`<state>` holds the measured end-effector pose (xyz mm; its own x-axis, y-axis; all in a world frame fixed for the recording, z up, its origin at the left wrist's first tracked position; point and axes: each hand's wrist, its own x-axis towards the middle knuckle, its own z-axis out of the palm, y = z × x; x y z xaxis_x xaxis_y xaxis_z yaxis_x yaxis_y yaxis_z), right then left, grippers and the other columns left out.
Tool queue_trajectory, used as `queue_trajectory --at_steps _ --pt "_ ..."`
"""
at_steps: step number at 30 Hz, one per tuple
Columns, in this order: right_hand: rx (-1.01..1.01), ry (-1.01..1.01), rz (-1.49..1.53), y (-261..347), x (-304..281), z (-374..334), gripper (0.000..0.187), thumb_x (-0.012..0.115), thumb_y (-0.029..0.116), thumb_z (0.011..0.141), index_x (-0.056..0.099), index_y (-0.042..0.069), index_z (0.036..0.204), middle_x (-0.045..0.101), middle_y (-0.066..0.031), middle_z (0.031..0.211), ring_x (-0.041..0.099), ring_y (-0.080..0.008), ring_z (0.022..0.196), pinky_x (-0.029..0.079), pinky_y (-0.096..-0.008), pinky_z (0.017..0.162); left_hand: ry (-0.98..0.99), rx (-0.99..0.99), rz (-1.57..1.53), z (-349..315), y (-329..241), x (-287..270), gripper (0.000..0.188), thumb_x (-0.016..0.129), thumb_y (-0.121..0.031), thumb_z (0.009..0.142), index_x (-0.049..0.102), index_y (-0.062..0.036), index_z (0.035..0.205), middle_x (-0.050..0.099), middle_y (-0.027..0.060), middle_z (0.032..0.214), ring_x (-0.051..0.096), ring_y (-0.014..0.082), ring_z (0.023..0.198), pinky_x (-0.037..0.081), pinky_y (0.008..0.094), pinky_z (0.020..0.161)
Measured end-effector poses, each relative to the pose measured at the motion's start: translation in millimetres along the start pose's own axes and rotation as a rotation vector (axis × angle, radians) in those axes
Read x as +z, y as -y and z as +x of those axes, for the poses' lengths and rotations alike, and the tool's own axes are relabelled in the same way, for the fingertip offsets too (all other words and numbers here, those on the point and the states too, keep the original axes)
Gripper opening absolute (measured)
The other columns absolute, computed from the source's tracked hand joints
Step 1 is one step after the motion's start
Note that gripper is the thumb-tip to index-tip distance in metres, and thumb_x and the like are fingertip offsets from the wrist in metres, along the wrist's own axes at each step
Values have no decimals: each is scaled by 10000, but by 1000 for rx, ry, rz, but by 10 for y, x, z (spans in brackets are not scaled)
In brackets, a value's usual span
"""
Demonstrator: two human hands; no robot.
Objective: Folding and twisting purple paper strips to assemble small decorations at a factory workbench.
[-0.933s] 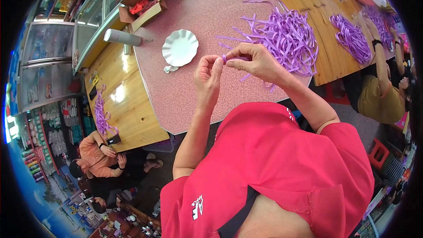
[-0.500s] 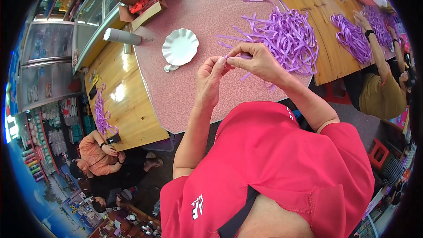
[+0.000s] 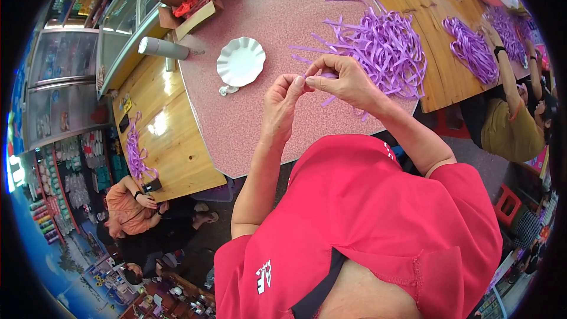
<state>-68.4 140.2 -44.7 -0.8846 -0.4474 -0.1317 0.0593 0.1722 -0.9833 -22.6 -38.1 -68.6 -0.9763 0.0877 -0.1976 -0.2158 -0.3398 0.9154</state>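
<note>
Over the pink speckled tabletop [image 3: 236, 142], my left hand [image 3: 282, 103] and my right hand [image 3: 344, 82] meet fingertip to fingertip. Both are closed in a pinch on a narrow purple ribbon [image 3: 328, 75]. Part of it shows inside the curl of my right fingers; the piece between the fingertips is tiny and mostly covered. Just beyond my right hand lies a big loose heap of purple ribbons [image 3: 387, 53], with strands trailing toward my fingers. A white scalloped plate [image 3: 241, 62] sits to the far left of my hands, a small crumpled white thing [image 3: 228, 90] against its near edge.
A white cylindrical bottle [image 3: 163, 48] and an open cardboard box [image 3: 195, 9] with red contents stand at the far left. More ribbons lie on the left wooden table [image 3: 136, 147] and the right one [image 3: 471, 50]. People sit at both sides; one at right reaches among ribbons.
My hands stay pinched together with only slight finger movement. The person at right has shifted a hand among the ribbons, and the seated person at left has tilted their head.
</note>
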Motion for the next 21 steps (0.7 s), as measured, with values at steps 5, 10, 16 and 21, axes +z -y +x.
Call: queue_trajectory --at_steps 5,10,16,21 --pt "-20 38 165 -1 19 -32 208 690 107 878 672 -22 1041 683 -33 833 625 -57 784 494 -191 680 20 -27 -32 -5 -4 -10 222 608 -247 964 596 -29 1005 640 49 916 603 123 883 464 299 887" --pt "-10 52 91 -25 -14 -33 208 680 108 888 688 -14 1057 682 -23 841 607 -44 778 478 -185 663 27 -41 -26 -21 9 -20 219 603 -250 967 596 -37 1015 646 52 925 606 121 889 464 300 892" --pt "-30 47 195 4 1 -30 215 674 126 899 701 -1 1069 681 -6 841 577 -30 765 456 -182 652 49 -59 -132 -36 -33 -9 188 592 -225 970 595 -45 1028 654 60 951 621 133 910 465 305 904" --pt "-19 29 174 7 8 -41 198 665 116 904 704 8 1065 662 -3 841 559 -28 734 443 -180 640 53 -52 -96 -13 3 -43 166 609 -188 958 593 -41 1033 654 58 958 623 136 924 469 311 908"
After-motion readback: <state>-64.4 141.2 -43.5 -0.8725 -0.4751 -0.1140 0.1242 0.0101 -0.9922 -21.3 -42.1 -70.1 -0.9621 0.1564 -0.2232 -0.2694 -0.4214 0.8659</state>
